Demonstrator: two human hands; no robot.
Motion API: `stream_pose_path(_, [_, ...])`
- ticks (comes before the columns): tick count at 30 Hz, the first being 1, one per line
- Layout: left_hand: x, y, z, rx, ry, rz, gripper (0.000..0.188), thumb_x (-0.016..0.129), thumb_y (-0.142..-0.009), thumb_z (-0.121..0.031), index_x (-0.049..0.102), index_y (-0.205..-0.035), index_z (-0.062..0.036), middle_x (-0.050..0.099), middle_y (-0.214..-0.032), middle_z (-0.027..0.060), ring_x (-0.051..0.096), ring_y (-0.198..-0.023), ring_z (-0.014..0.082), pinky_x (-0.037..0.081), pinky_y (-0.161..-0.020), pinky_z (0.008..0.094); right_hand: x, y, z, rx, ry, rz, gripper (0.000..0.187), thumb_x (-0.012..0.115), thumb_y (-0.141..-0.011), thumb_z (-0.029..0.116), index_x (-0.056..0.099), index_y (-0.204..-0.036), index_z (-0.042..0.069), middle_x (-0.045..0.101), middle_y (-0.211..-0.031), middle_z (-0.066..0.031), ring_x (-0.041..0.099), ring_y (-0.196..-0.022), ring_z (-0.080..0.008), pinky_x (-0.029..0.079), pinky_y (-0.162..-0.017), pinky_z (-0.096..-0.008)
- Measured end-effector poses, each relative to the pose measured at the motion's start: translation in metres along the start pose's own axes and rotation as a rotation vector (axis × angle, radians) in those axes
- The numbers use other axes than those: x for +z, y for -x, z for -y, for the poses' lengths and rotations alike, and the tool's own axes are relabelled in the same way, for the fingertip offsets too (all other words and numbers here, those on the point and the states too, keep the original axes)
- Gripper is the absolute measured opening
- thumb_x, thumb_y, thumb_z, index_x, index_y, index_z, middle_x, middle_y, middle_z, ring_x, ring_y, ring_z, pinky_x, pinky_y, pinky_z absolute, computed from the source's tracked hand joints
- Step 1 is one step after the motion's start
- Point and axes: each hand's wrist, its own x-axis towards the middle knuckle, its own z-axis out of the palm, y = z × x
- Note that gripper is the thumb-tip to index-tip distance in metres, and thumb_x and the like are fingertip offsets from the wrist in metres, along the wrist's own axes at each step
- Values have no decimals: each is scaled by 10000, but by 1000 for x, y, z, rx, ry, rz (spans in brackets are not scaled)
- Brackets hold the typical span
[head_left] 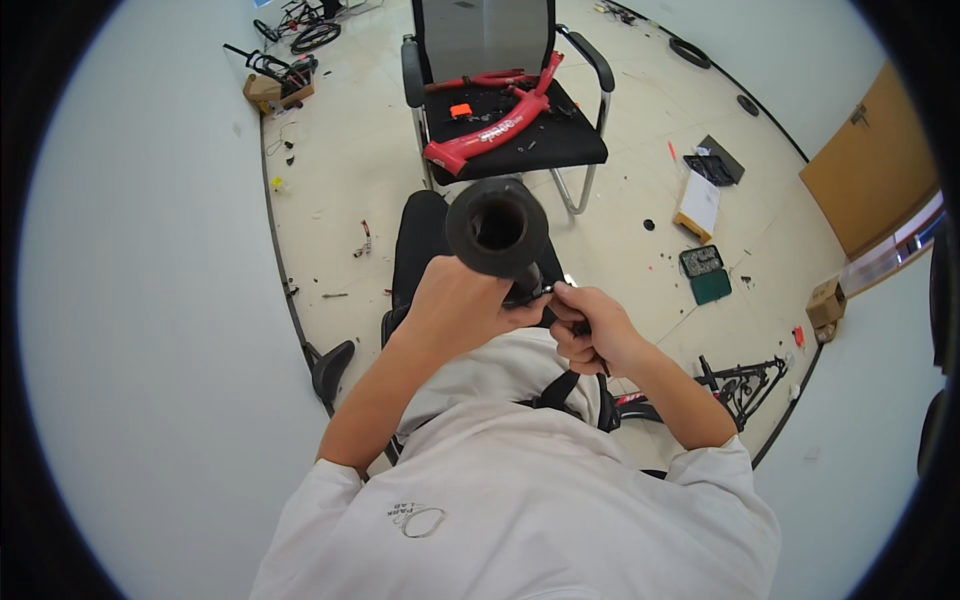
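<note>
Dark tube (pixel 497 263) rim-up, floor space (pixel 610 250) rightward

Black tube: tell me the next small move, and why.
Probably a slight turn of the right hand, while the left hand braces the black tube: the left hand grips it just below the wide open end, and the right hand holds a slim dark piece, close to a small shiny part beside the tube.

Tube (pixel 497 262) is before chair (pixel 484 42). Frame piece (pixel 497 132) lies on seat (pixel 572 152), reaching near-left corner. Saddle (pixel 331 372) lies at left edge of floor (pixel 350 130).
</note>
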Motion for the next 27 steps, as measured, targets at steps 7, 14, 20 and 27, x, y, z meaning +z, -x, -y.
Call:
stream_pose_path(7, [17, -25, -5, 53, 82, 48, 362, 824, -725, -318, 640, -936, -88, 648, -743, 24, 633, -632, 222, 484, -565, 330, -23, 9, 1, 35, -127, 30, 458, 393, -998, 440, 259, -652, 173, 281, -506, 21, 160, -430, -77, 106, -367, -262])
stream_pose_path(14, [21, -37, 8, -56, 93, 195, 321, 821, -738, -289, 641, -896, -74, 671, -720, 44, 662, -646, 256, 508, -589, 334, -36, -9, 1, 19, -200, 131, 445, 361, -983, 427, 291, -642, 149, 322, -472, -24, 204, -400, -99, 129, -341, -255])
stream_pose_path(20, [23, -36, 11, -37, 87, 191, 325, 822, -739, -282, 635, -903, -73, 673, -740, 50, 667, -659, 266, 509, -591, 335, -38, -13, 0, 51, -353, 192, 467, 354, -1006, 385, 287, -605, 155, 236, -456, 10, 143, -360, -82, 118, -286, -239])
stream_pose_path(27, [19, -33, 7, -14, 122, 155, 356, 825, -729, -292, 647, -949, -77, 666, -779, 42, 667, -671, 262, 507, -591, 339, -37, -13, 2, 63, -351, 297, 482, 389, -1008, 415, 293, -612, 158, 198, -487, 53, 149, -372, -60, 122, -301, -217])
